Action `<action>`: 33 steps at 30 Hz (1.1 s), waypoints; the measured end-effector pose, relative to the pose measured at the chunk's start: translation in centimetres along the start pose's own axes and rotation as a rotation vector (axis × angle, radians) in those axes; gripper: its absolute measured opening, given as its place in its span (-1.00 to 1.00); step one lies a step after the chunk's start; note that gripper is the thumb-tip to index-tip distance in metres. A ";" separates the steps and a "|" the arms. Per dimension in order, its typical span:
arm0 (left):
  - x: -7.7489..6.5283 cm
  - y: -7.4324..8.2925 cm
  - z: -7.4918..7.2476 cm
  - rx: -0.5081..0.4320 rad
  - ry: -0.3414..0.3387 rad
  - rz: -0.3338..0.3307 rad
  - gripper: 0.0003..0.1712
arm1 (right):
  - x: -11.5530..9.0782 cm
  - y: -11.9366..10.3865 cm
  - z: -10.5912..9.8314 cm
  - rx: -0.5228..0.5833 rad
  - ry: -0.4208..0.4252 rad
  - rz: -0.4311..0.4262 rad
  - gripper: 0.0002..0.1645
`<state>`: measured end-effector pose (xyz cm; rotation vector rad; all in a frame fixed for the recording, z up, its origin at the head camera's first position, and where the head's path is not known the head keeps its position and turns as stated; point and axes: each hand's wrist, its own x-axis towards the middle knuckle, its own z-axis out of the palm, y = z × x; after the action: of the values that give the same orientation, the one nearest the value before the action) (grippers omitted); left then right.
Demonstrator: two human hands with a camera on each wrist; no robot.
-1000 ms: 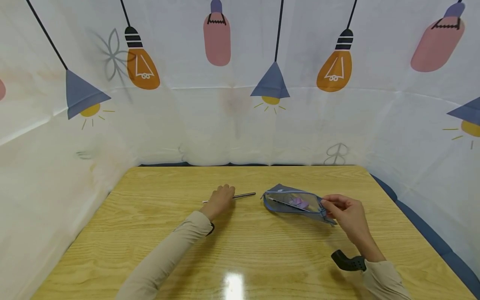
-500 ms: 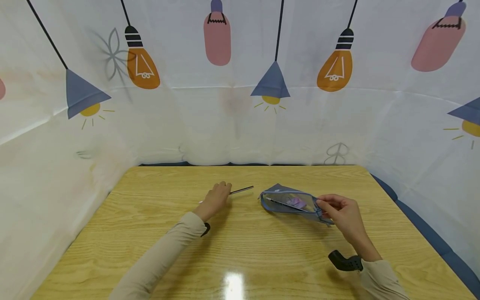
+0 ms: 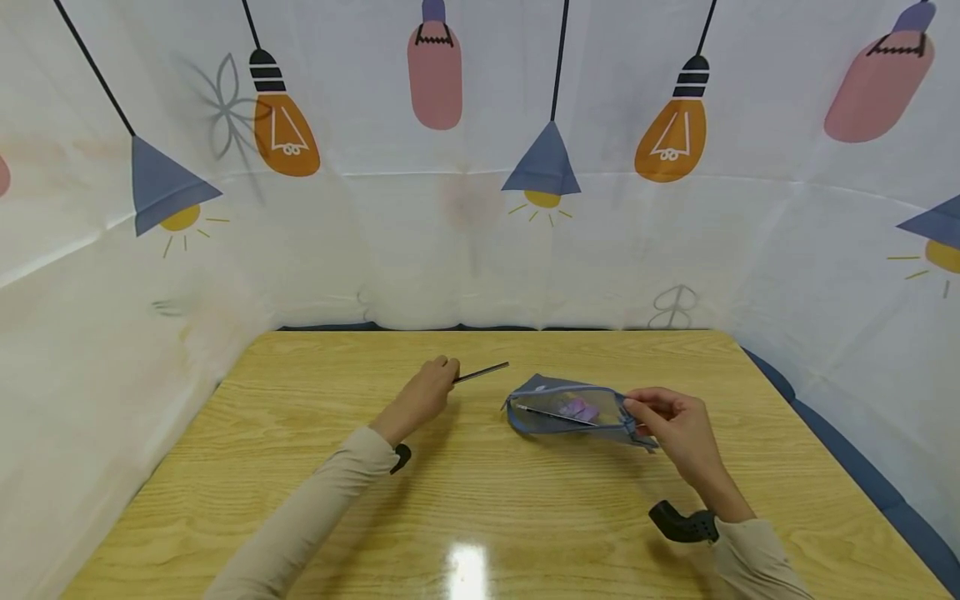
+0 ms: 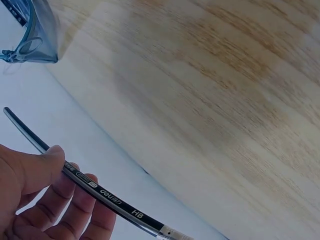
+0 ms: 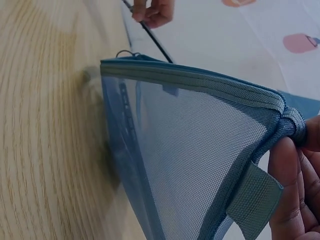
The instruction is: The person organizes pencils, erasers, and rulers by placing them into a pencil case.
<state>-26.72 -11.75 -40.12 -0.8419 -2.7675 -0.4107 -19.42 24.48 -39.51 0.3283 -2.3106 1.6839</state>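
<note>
Between thumb and fingers, my left hand (image 3: 426, 387) pinches a dark pencil (image 3: 482, 372) above the table. In the left wrist view the pencil (image 4: 107, 195) bears the letters HB, with a pale band near one end. My right hand (image 3: 678, 429) grips the right corner of a blue mesh pencil case (image 3: 551, 425), whose zipped mouth gapes. Another pencil (image 3: 558, 415) and a crumpled purple thing (image 3: 579, 408) lie inside it. Up close in the right wrist view, thumb and fingers hold the case (image 5: 195, 130) by its corner, beside a fabric tab (image 5: 255, 200).
Both hands work over a light wooden table (image 3: 480, 508). A white cloth (image 3: 465, 250) printed with lamps and bulbs hangs behind it and at the sides. Dark blue fabric (image 3: 847, 450) runs along the table's right edge.
My left hand has lifted the pencil off the table, moving slightly left and away, and its tip now points up to the right. The right hand has drawn the pencil case a little to the left.
</note>
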 end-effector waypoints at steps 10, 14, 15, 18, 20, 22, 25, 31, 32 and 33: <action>0.0 0.7 -0.1 0.014 0.065 0.053 -0.86 | 0.2 -0.1 0.2 0.047 -0.009 0.029 -0.70; 0.0 1.0 -0.2 0.018 0.103 0.081 -0.86 | 0.3 0.1 0.1 0.047 0.001 0.053 -0.67; 0.0 1.1 -0.2 0.019 0.109 0.088 -0.86 | 0.3 0.1 0.1 0.051 0.008 0.061 -0.67; 0.0 1.4 -0.3 0.027 0.119 0.111 -0.85 | 0.4 0.3 0.0 0.054 0.026 0.080 -0.66; 0.0 1.6 -0.5 0.031 0.122 0.123 -0.85 | 0.4 0.4 0.0 0.062 0.036 0.091 -0.65; -0.1 1.7 -0.5 0.035 0.128 0.133 -0.85 | 0.5 0.4 -0.1 0.069 0.045 0.099 -0.64; -0.1 1.9 -0.6 0.035 0.144 0.147 -0.84 | 0.5 0.4 0.0 0.076 0.057 0.107 -0.64; 0.1 2.0 -0.5 0.030 0.180 0.208 -0.83 | 0.7 0.5 -0.2 0.075 0.076 0.118 -0.61; 0.1 2.0 -0.5 0.029 0.184 0.223 -0.83 | 0.7 0.5 -0.2 0.078 0.080 0.122 -0.61; 0.2 2.0 -0.5 0.031 0.187 0.237 -0.83 | 0.7 0.6 -0.2 0.084 0.085 0.125 -0.61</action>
<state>-25.66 -10.21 -39.21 -1.0509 -2.4621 -0.3806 -20.28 24.85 -39.71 0.1284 -2.2456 1.8200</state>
